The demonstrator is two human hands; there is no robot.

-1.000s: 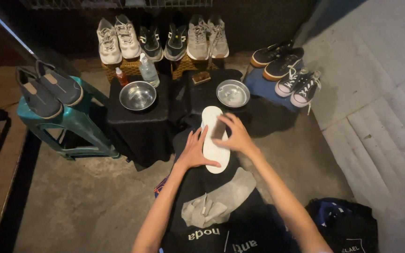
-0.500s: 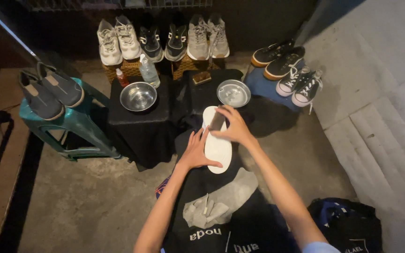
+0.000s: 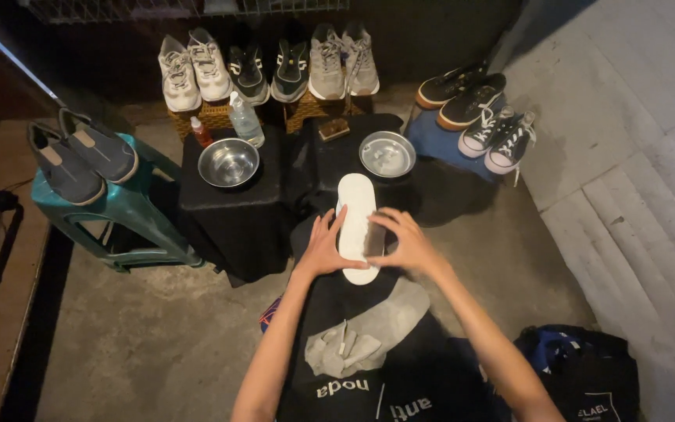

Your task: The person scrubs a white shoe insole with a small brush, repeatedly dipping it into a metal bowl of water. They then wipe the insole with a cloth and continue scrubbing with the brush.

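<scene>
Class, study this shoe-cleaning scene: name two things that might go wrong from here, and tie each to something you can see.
1. The white insole lies on a dark cloth with both the left hand and the right hand pressing on it; its far end points toward the metal bowl, so a hard push might slide it into the bowl.
2. The clear bottle stands close beside the other metal bowl on a small covered stand; a reach across could tip it.
</scene>
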